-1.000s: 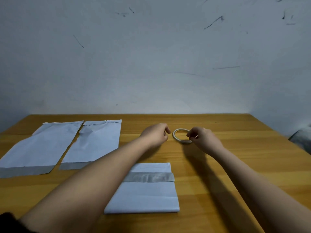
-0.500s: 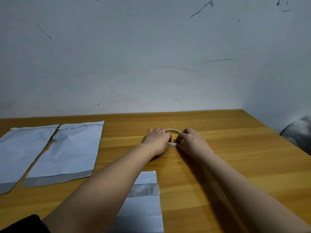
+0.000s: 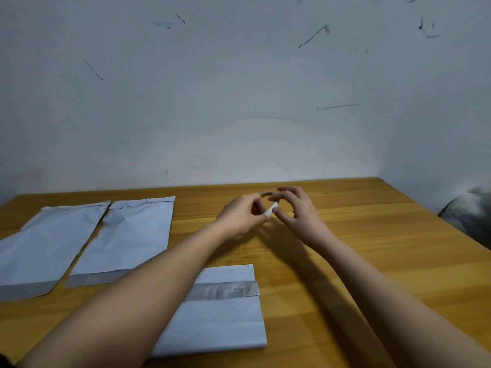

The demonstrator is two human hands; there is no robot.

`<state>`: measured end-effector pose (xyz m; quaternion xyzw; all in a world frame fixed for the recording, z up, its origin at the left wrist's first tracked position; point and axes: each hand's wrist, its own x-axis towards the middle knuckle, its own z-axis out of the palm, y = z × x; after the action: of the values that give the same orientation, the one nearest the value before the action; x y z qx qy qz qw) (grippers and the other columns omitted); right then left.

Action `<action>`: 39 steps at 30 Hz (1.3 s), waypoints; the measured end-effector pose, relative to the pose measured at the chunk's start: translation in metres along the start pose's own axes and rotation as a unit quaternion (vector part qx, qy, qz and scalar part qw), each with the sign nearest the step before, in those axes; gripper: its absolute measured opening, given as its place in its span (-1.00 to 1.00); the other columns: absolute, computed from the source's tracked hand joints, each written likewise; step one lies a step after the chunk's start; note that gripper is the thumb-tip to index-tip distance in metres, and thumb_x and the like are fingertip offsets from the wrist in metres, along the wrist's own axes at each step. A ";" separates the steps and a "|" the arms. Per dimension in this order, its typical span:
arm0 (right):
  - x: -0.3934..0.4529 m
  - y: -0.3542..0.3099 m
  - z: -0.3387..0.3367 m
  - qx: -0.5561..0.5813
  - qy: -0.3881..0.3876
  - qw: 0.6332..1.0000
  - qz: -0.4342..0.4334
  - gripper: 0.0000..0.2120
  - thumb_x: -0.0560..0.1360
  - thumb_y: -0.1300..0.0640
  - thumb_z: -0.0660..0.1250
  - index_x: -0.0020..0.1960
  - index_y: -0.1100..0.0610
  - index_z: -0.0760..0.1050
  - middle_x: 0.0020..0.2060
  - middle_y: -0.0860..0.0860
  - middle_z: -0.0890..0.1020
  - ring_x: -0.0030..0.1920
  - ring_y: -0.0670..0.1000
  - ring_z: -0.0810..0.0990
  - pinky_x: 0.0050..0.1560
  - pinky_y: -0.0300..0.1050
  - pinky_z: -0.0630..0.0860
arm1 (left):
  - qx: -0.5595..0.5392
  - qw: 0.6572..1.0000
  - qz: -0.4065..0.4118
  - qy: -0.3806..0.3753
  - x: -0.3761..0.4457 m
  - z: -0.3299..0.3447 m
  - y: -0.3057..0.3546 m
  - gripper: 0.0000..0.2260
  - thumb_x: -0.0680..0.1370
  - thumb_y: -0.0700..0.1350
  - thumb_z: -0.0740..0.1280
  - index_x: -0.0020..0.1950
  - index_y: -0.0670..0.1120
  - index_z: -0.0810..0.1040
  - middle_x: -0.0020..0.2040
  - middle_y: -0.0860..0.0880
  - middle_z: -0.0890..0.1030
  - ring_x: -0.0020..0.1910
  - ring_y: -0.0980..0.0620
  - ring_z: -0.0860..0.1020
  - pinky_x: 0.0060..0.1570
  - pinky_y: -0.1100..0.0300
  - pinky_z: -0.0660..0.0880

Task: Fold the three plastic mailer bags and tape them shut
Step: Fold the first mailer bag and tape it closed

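A folded white mailer bag [image 3: 225, 320] with a grey flap strip across it lies near the table's front edge, partly under my left forearm. Two unfolded mailer bags lie flat at the left: one [image 3: 127, 237] beside another [image 3: 39, 248] at the far left. My left hand [image 3: 241, 216] and my right hand [image 3: 297, 211] meet above the table's far middle. Both hold a thin white tape roll [image 3: 267, 194], lifted off the wood and mostly hidden by the fingers. A short white end of tape [image 3: 272, 209] is pinched between the two hands.
The wooden table [image 3: 372, 261] ends at a marked white wall behind. Its right edge runs diagonally down the right side, with a grey bundle [image 3: 470, 216] beyond it.
The tape roll lay on the table with both hands closing on it; now it is lifted and a white tape end shows between the fingers. The camera has shifted.
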<state>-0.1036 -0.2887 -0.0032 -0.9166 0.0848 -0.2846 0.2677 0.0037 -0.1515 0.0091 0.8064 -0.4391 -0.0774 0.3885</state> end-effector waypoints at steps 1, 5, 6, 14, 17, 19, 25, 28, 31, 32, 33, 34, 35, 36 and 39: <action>-0.004 -0.011 -0.002 0.059 0.001 0.998 0.014 -0.75 0.53 0.10 0.33 0.21 -0.01 0.51 0.25 -0.07 0.45 0.31 -0.12 0.38 0.23 -0.13 0.38 | -0.067 0.998 -0.001 -0.003 -0.009 -0.007 0.003 -0.81 0.44 -0.16 0.47 -0.24 0.00 0.47 -0.25 0.07 0.59 -0.20 0.08 0.55 -0.04 0.10 0.47; -0.027 -0.054 -0.005 0.223 -0.006 0.974 0.046 -0.65 0.52 0.11 0.36 0.29 -0.04 0.44 0.26 -0.12 0.49 0.29 -0.20 0.42 0.18 -0.17 0.46 | -0.183 0.983 0.015 -0.009 -0.053 -0.032 0.013 -0.81 0.44 -0.25 0.46 -0.24 -0.06 0.48 -0.20 -0.02 0.66 -0.14 0.09 0.61 -0.03 0.18 0.49; -0.032 -0.064 -0.003 0.244 -0.008 0.969 0.044 -0.63 0.52 0.11 0.37 0.30 -0.05 0.43 0.27 -0.12 0.48 0.28 -0.23 0.42 0.17 -0.20 0.46 | -0.205 0.979 0.021 -0.008 -0.065 -0.037 0.013 -0.82 0.45 -0.27 0.45 -0.23 -0.08 0.48 -0.18 -0.04 0.66 -0.11 0.08 0.63 -0.01 0.20 0.50; -0.055 -0.115 0.021 0.335 -0.077 0.939 0.012 -0.40 0.40 0.05 0.47 0.38 -0.05 0.32 0.31 -0.12 0.45 0.30 -0.20 0.44 0.17 -0.14 0.52 | -0.271 0.962 0.038 -0.022 -0.140 -0.069 0.001 -0.84 0.45 -0.36 0.41 -0.11 -0.18 0.47 -0.17 0.00 0.65 -0.08 0.07 0.66 -0.02 0.28 0.54; -0.059 -0.125 0.029 0.283 -0.077 0.956 -0.022 -0.37 0.38 0.15 0.52 0.37 0.00 0.31 0.29 -0.13 0.45 0.30 -0.20 0.44 0.20 -0.09 0.51 | -0.228 0.973 0.033 -0.028 -0.154 -0.073 -0.006 -0.78 0.45 -0.42 0.38 -0.08 -0.14 0.45 -0.18 0.03 0.59 -0.12 0.18 0.60 -0.03 0.32 0.50; -0.062 -0.129 0.033 0.243 -0.059 0.967 -0.051 -0.35 0.37 0.21 0.52 0.37 0.04 0.31 0.28 -0.11 0.45 0.30 -0.20 0.43 0.18 -0.10 0.50 | -0.206 0.978 0.031 -0.033 -0.161 -0.076 -0.010 -0.76 0.47 -0.43 0.34 0.01 -0.14 0.47 -0.08 -0.02 0.58 -0.05 0.17 0.58 0.05 0.30 0.49; -0.066 -0.132 0.045 0.160 -0.017 0.980 -0.115 -0.26 0.34 0.16 0.53 0.42 0.03 0.26 0.31 -0.11 0.41 0.31 -0.17 0.40 0.17 -0.12 0.49 | -0.288 0.957 0.014 -0.037 -0.172 -0.084 -0.005 -0.71 0.59 -0.36 0.17 0.23 -0.13 0.51 -0.03 -0.04 0.67 0.05 0.14 0.61 0.03 0.37 0.46; -0.066 -0.131 0.050 0.113 0.014 0.981 -0.159 -0.30 0.32 0.13 0.51 0.40 0.09 0.32 0.31 -0.07 0.42 0.32 -0.10 0.40 0.19 -0.04 0.47 | -0.306 0.952 0.001 -0.021 -0.171 -0.080 -0.004 -0.76 0.61 -0.28 0.18 0.22 -0.11 0.52 -0.11 -0.01 0.67 0.00 0.10 0.62 0.03 0.31 0.49; -0.067 -0.131 0.053 0.088 0.028 0.979 -0.181 -0.37 0.33 0.10 0.49 0.35 0.14 0.37 0.33 -0.02 0.41 0.36 -0.09 0.36 0.23 -0.02 0.45 | -0.319 0.948 -0.003 -0.013 -0.170 -0.076 -0.004 -0.77 0.61 -0.29 0.17 0.20 -0.12 0.53 -0.18 -0.02 0.64 -0.05 0.06 0.62 0.09 0.23 0.52; -0.067 -0.131 0.054 0.091 0.030 0.980 -0.177 -0.37 0.33 0.06 0.48 0.34 0.14 0.37 0.32 -0.01 0.40 0.36 -0.10 0.36 0.24 -0.03 0.44 | -0.328 0.945 -0.005 -0.011 -0.170 -0.076 -0.004 -0.76 0.61 -0.30 0.16 0.19 -0.13 0.53 -0.19 -0.03 0.63 -0.07 0.05 0.62 0.09 0.22 0.52; -0.067 -0.130 0.054 0.095 0.032 0.980 -0.170 -0.37 0.33 0.01 0.47 0.34 0.13 0.38 0.31 -0.01 0.40 0.35 -0.11 0.35 0.24 -0.05 0.43 | -0.341 0.940 -0.010 -0.011 -0.169 -0.075 -0.004 -0.75 0.61 -0.30 0.14 0.19 -0.14 0.53 -0.20 -0.05 0.62 -0.08 0.05 0.62 0.06 0.23 0.53; -0.068 -0.130 0.053 0.100 0.032 0.981 -0.161 -0.36 0.32 -0.04 0.45 0.34 0.11 0.38 0.30 -0.01 0.39 0.34 -0.11 0.35 0.25 -0.07 0.42 | -0.355 0.934 -0.018 -0.015 -0.169 -0.075 -0.004 -0.74 0.61 -0.31 0.13 0.19 -0.14 0.54 -0.21 -0.06 0.61 -0.09 0.05 0.62 0.02 0.25 0.52; -0.068 -0.129 0.053 0.106 0.029 0.982 -0.151 -0.35 0.32 -0.07 0.44 0.35 0.09 0.37 0.29 -0.01 0.38 0.34 -0.12 0.35 0.27 -0.09 0.40 | -0.371 0.928 -0.026 -0.022 -0.169 -0.076 -0.004 -0.72 0.61 -0.31 0.12 0.21 -0.13 0.54 -0.20 -0.06 0.61 -0.10 0.06 0.62 -0.01 0.28 0.51; -0.068 -0.129 0.052 0.116 0.022 0.983 -0.141 -0.35 0.32 -0.09 0.43 0.36 0.06 0.35 0.29 -0.02 0.37 0.34 -0.14 0.34 0.29 -0.11 0.39 | -0.383 0.923 -0.032 -0.030 -0.169 -0.076 -0.004 -0.70 0.61 -0.32 0.11 0.23 -0.12 0.53 -0.19 -0.05 0.61 -0.10 0.07 0.61 -0.03 0.29 0.50; -0.070 -0.127 0.052 0.171 -0.020 0.980 -0.104 -0.33 0.35 -0.06 0.44 0.39 -0.08 0.26 0.32 -0.07 0.35 0.35 -0.19 0.35 0.28 -0.22 0.38 | -0.391 0.918 -0.033 -0.048 -0.168 -0.076 -0.002 -0.65 0.58 -0.37 0.12 0.30 -0.12 0.49 -0.17 -0.03 0.62 -0.10 0.10 0.61 -0.03 0.32 0.49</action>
<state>-0.1309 -0.1374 -0.0045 -0.8664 -0.0662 -0.3029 0.3914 -0.0612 0.0202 0.0236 0.5993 -0.3652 -0.2945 0.6486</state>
